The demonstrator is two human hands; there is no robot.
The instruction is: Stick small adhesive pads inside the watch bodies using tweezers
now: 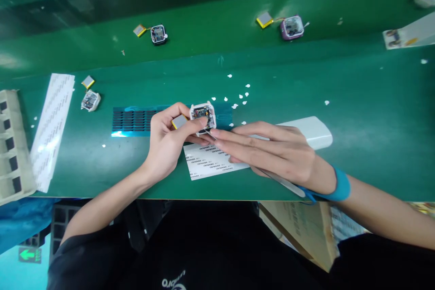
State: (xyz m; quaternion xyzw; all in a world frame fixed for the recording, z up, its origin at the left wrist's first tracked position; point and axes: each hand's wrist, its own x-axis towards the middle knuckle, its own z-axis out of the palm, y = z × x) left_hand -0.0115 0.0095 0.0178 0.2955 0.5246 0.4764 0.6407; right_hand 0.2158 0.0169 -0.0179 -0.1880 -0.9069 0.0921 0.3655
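My left hand (170, 140) is closed around a white smartwatch case (213, 118), its thumb pressed on the exposed circuit board (200, 112). A small silver battery with yellow edges (179, 121) sticks out between thumb and forefinger. From the right, my right hand (278, 152) grips metal tweezers (285, 183); their thin tip reaches the lower edge of the case. Whether the tips hold anything is too small to tell. Beneath the hands lie a printed white sheet (204, 165) and a blue film strip with black pieces (136, 120). The wrist wears a blue band (341, 184).
Other opened watch cases with batteries lie at the left (90, 100) and along the back (158, 34). Small white tabs (234, 106) are scattered beyond my hands. A smooth white object (309, 131) sits behind my right hand. At far left stands a beige slotted tray (13, 145).
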